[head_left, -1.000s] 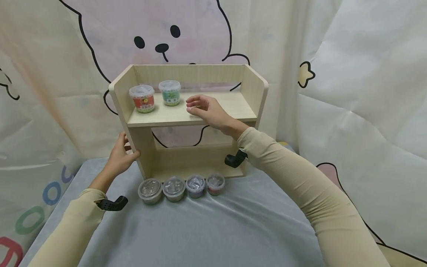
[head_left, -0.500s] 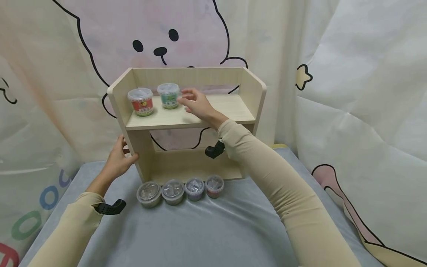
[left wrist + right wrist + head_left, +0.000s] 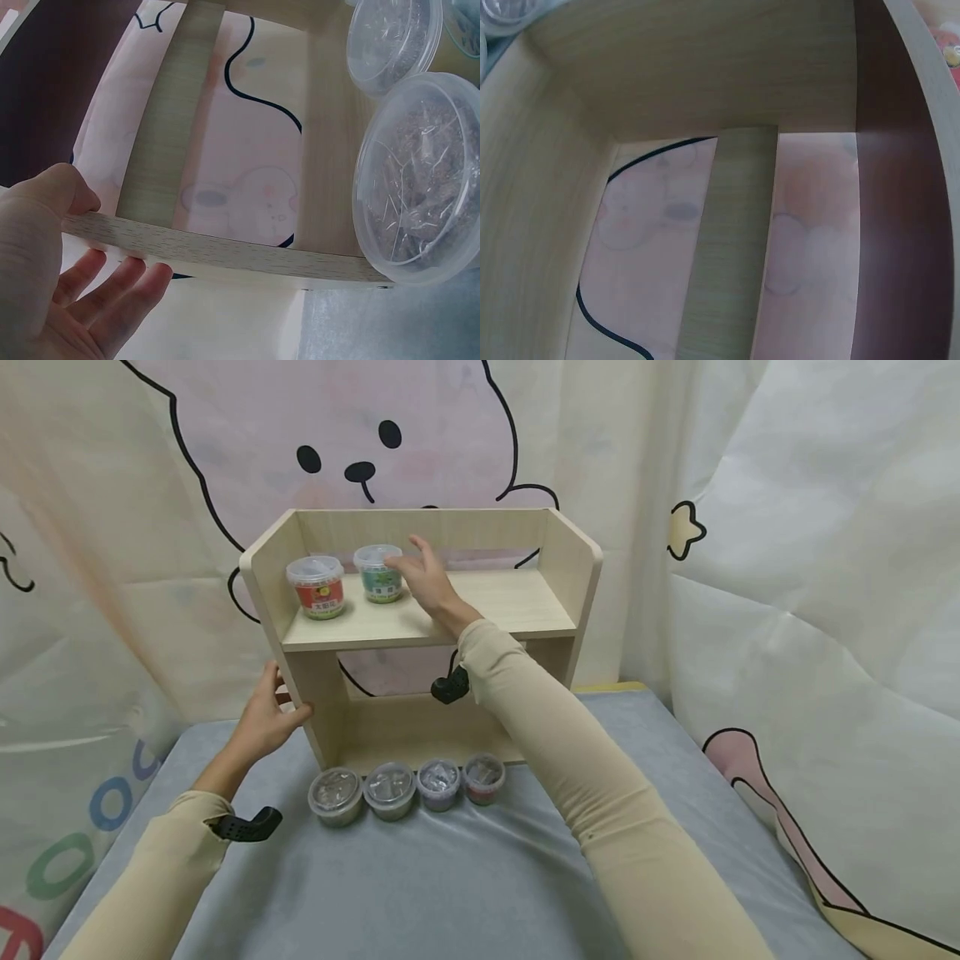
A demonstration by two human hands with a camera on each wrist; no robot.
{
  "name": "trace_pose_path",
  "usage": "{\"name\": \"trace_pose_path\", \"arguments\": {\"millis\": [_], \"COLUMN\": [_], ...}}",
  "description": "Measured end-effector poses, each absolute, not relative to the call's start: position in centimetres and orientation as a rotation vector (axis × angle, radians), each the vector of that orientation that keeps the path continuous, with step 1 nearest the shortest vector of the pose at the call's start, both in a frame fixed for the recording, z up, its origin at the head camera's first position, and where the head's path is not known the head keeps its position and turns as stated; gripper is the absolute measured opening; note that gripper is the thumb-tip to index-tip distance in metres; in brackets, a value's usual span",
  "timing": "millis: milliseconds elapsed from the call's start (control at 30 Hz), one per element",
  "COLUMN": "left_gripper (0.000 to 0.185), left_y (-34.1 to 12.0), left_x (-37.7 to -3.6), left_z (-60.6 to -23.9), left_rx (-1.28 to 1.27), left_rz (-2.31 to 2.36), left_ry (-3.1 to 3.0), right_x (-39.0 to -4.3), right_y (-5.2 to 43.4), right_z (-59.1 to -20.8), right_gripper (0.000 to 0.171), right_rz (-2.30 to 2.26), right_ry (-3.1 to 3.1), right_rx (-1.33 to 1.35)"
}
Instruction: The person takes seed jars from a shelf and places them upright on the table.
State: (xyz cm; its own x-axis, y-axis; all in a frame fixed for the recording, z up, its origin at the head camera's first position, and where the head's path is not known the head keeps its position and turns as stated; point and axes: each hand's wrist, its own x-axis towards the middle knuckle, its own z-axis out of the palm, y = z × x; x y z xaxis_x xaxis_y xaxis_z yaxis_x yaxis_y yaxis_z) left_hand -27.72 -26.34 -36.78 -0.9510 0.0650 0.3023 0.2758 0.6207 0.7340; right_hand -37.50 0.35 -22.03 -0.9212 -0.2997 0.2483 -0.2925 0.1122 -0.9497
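A two-tier pale wooden shelf [image 3: 480,610] stands on the table. My left hand [image 3: 262,718] grips its left side panel; in the left wrist view the thumb lies on one side of the panel edge [image 3: 247,255], the other fingers beyond it. On the upper board, my right hand [image 3: 431,585] is beside a clear-lidded tub with a green label [image 3: 381,583]. Its fingers are spread, one tip overlapping the lid's right edge. To the left sits a similar tub with a red label [image 3: 320,597]. The right hand is out of frame in the right wrist view.
Several round lidded tubs [image 3: 389,791] stand in a row before the lower tier, close against its front. A grey-blue cloth [image 3: 420,885] covers the table. Behind hangs a curtain [image 3: 600,460] printed with a bear.
My right hand has moved left along the upper board to the green-labelled tub, its fingers spreading and rising at the lid. The left hand keeps its grip on the side panel.
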Motion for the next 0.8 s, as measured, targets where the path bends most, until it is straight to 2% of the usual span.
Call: {"name": "trace_pose_path", "arguments": {"millis": [200, 633, 800], "left_gripper": [0.081, 0.083, 0.086], "left_y": [-26.2, -26.2, -26.3], "left_x": [-27.7, -27.7, -27.7], "left_z": [-36.6, -36.3, -36.4], "left_rx": [-0.266, -0.268, -0.281], "left_rz": [-1.239, -1.236, -1.228], "left_ry": [-2.626, -2.628, -2.617], "right_x": [-37.6, -36.8, -36.4], "right_y": [0.5, -0.8, -1.7], "right_z": [-21.8, -21.6, -21.9], "right_gripper": [0.083, 0.083, 0.073], "right_rz": [-1.820, -1.714, -1.616], "right_ry": [2.375, 2.485, 2.593], "right_rx": [-0.560, -0.537, -0.604]}}
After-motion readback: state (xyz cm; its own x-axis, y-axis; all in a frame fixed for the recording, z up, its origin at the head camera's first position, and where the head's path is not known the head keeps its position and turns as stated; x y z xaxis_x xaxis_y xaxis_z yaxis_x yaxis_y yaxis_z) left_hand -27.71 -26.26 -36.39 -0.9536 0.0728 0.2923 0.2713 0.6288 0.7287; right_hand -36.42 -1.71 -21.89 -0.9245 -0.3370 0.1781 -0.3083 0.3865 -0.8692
